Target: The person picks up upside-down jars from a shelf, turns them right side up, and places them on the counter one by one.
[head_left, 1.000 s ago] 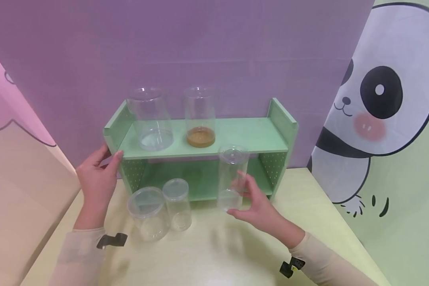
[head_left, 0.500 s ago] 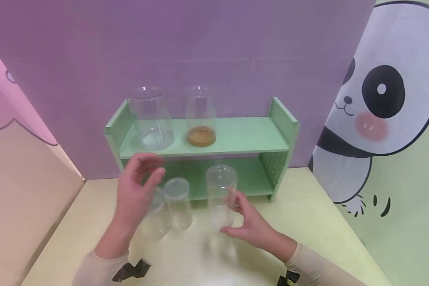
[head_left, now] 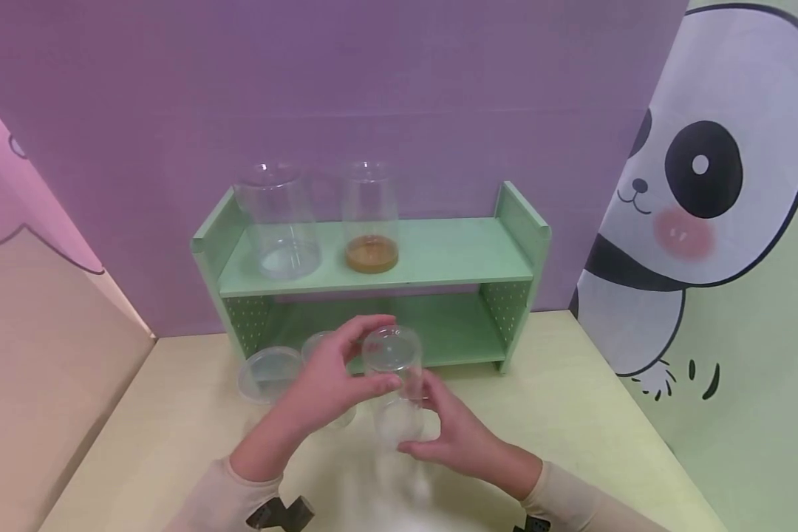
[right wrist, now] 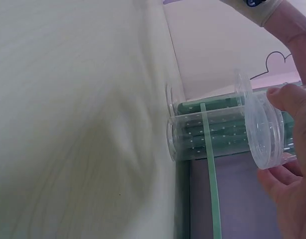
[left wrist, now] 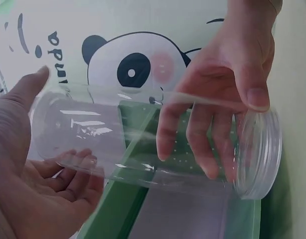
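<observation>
A clear plastic jar (head_left: 399,423) stands nearly upright in the air between the two hands, in front of the shelf. My left hand (head_left: 324,386) curls round its upper part, thumb in front and fingers behind. Lower down, my right hand (head_left: 462,443) grips the jar between thumb and fingers. The left wrist view shows the jar (left wrist: 128,134) lengthwise, with a ridged, lid-like end on the right hand's side; that end faces the table. Through the clear wall the jar looks empty. Two other clear jars stand on the table, a wide one (head_left: 270,373) and a narrower one (head_left: 312,341), partly hidden by my left hand.
A green two-tier shelf (head_left: 452,247) stands at the back of the table (head_left: 572,414). On its top board are a wide clear jar (head_left: 282,222) and a slimmer jar with a brown base (head_left: 371,253). A purple backdrop (head_left: 406,89) rises behind.
My left hand has left the shelf's left side and come across to the jar's upper part. My right hand has brought the jar down and leftward, nearer to me.
</observation>
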`<move>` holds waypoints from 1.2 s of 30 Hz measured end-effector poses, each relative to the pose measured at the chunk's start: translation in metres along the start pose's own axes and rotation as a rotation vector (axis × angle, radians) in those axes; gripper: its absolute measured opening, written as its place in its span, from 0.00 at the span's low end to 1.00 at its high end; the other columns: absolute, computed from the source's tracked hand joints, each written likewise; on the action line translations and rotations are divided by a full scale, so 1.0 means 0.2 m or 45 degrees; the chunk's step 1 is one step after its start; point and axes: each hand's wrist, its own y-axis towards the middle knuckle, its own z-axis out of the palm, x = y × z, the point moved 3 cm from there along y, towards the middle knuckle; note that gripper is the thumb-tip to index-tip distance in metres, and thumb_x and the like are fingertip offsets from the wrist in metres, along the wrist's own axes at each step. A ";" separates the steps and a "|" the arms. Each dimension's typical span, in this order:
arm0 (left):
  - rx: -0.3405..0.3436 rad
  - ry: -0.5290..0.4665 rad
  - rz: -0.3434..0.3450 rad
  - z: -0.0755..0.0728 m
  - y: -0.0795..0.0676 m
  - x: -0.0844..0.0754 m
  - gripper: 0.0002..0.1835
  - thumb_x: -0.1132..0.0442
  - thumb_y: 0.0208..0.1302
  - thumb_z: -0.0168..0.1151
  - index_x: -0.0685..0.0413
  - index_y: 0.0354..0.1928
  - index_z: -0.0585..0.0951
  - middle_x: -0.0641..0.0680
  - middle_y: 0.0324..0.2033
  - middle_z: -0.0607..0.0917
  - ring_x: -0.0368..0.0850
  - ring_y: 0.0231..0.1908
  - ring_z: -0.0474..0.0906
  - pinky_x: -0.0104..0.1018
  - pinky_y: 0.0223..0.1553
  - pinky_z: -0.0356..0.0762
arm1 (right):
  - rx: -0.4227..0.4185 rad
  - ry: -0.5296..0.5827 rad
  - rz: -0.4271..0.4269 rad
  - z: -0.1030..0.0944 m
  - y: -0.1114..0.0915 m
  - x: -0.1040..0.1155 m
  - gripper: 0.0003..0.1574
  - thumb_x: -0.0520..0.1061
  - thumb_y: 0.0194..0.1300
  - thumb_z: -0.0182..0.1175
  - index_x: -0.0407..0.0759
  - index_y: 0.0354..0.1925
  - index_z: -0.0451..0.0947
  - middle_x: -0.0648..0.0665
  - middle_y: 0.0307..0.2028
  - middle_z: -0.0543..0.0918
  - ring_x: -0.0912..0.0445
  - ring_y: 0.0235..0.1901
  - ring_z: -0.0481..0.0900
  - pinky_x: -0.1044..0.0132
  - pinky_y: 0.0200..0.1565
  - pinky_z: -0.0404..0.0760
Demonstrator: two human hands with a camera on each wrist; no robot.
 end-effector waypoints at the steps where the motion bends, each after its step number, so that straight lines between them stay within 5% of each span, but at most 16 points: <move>1: -0.009 0.013 0.005 0.00 0.00 0.00 0.39 0.60 0.63 0.85 0.46 0.76 0.78 0.50 0.68 0.83 0.55 0.64 0.82 0.43 0.57 0.90 | 0.006 -0.003 -0.003 0.00 0.00 0.00 0.63 0.35 0.62 0.83 0.48 0.84 0.57 0.45 0.72 0.75 0.43 0.70 0.78 0.48 0.71 0.82; 6: -0.089 0.061 0.072 -0.04 -0.02 0.01 0.36 0.63 0.60 0.86 0.49 0.70 0.83 0.48 0.62 0.87 0.49 0.62 0.83 0.42 0.70 0.81 | 0.061 -0.031 -0.026 -0.03 0.00 -0.01 0.63 0.33 0.60 0.82 0.48 0.83 0.59 0.43 0.70 0.76 0.43 0.68 0.77 0.50 0.68 0.84; 14: -0.171 0.093 0.133 -0.17 -0.07 0.06 0.29 0.69 0.64 0.81 0.57 0.66 0.83 0.55 0.56 0.88 0.47 0.58 0.85 0.30 0.65 0.81 | 0.102 -0.080 -0.007 -0.17 0.00 0.00 0.56 0.32 0.59 0.79 0.44 0.80 0.67 0.45 0.66 0.78 0.48 0.66 0.80 0.51 0.72 0.81; 25: -0.083 0.162 0.230 -0.27 -0.17 0.15 0.32 0.72 0.64 0.79 0.61 0.69 0.80 0.64 0.60 0.84 0.49 0.59 0.82 0.31 0.66 0.82 | 0.032 0.206 -0.191 -0.40 0.06 0.07 0.42 0.21 0.63 0.68 0.29 0.73 0.71 0.25 0.66 0.76 0.45 0.63 0.81 0.58 0.62 0.88; 31: -0.052 0.184 0.246 -0.27 -0.20 0.19 0.34 0.74 0.59 0.82 0.61 0.68 0.80 0.59 0.60 0.85 0.50 0.59 0.82 0.32 0.66 0.82 | 0.006 0.242 -0.202 -0.46 0.09 0.10 0.40 0.19 0.62 0.67 0.27 0.71 0.71 0.30 0.66 0.77 0.50 0.62 0.81 0.58 0.57 0.91; 36: -0.046 0.269 0.180 -0.26 -0.22 0.21 0.35 0.69 0.57 0.86 0.56 0.67 0.81 0.53 0.58 0.87 0.47 0.58 0.84 0.34 0.65 0.83 | -0.053 0.341 -0.077 -0.48 0.10 0.11 0.40 0.20 0.65 0.65 0.23 0.73 0.67 0.44 0.68 0.80 0.55 0.65 0.82 0.63 0.62 0.87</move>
